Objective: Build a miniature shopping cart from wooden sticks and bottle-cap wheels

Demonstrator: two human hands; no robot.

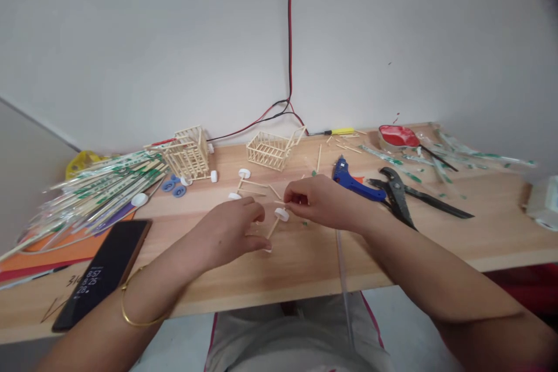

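A: Holding what in the right hand [325, 200]?

B: Pinching the far end of a wooden axle [274, 229] between closed fingertips, just beyond a white wheel [281, 214].

A: And doing what with the left hand [231, 232]?

B: Bringing the thumb to the same axle's near end, with thumb and index finger parted; not managing to tell gripping from mere touching there.

A: Locating the axle where, exactly?

B: Placing it between both hands, slanting over the wooden tabletop [305, 261], just beside a partly built stick chassis [253, 184] bearing two more wheels.

A: Seeing what farther back?

B: Noticing a slatted stick basket [265, 151] near the wall, and to its left a taller stick crate [189, 154], with blue wheels [178, 191] lying in front.

A: Spotting any tools?

B: Counting a blue glue gun [349, 177] and black pliers [397, 197] beyond the right hand, plus a yellow-handled screwdriver [342, 131]. Also seeing wrapped chopsticks [108, 186] and a smartphone [102, 273] at far left.
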